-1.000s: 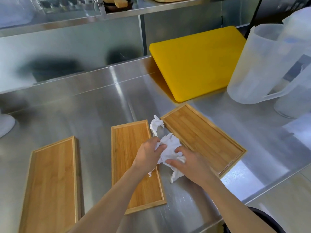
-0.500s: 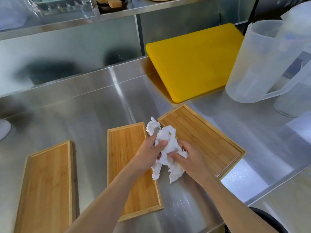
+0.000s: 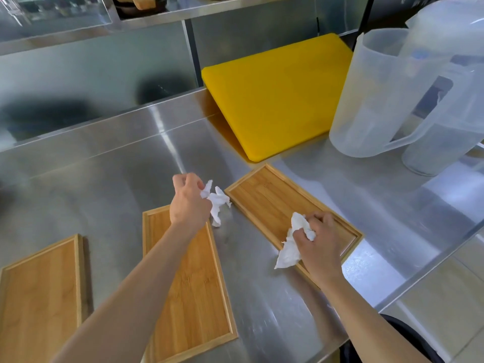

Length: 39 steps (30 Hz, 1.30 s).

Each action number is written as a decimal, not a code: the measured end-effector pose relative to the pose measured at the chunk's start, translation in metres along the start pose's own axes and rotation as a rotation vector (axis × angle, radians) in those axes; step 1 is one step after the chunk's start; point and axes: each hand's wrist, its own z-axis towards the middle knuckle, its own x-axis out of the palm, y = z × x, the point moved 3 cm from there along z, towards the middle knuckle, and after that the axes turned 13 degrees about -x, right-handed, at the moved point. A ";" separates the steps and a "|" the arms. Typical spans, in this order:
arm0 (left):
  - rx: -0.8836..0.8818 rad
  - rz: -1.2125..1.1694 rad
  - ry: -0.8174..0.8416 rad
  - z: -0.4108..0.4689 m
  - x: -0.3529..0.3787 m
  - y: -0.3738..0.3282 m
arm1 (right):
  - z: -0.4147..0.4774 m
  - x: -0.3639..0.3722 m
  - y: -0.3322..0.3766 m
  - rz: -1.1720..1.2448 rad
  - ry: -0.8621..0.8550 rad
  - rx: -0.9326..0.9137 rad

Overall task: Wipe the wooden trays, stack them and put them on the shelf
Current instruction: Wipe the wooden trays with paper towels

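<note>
Three shallow wooden trays lie flat on the steel counter: the left tray (image 3: 39,297), the middle tray (image 3: 193,292) and the right tray (image 3: 269,203), which is angled. My left hand (image 3: 188,203) is closed around one crumpled white paper piece (image 3: 216,203), held just above the counter between the middle and right trays. My right hand (image 3: 318,244) grips a second white paper piece (image 3: 292,244) and presses it on the near part of the right tray. A steel shelf (image 3: 183,11) runs along the top of the view.
A yellow cutting board (image 3: 275,95) leans against the back wall behind the right tray. Two translucent plastic pitchers (image 3: 379,100) stand at the right. The counter's front edge (image 3: 419,281) runs diagonally at lower right. Dark items sit on the shelf above.
The single wad of paper held by both hands has come apart into two pieces. My left hand moved up and away with one; my right hand moved right onto the right tray.
</note>
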 end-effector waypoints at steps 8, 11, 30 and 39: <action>0.195 0.465 0.465 0.001 0.052 0.007 | -0.003 -0.023 -0.008 0.124 0.060 0.063; 0.201 0.484 0.353 -0.002 0.055 0.005 | -0.005 -0.032 -0.011 0.141 0.105 0.060; 0.201 -0.170 0.774 -0.181 0.038 -0.048 | -0.104 -0.125 -0.009 0.146 -0.088 0.174; 0.411 -0.127 0.679 -0.281 0.141 -0.104 | -0.138 -0.253 -0.079 -0.014 -0.204 0.169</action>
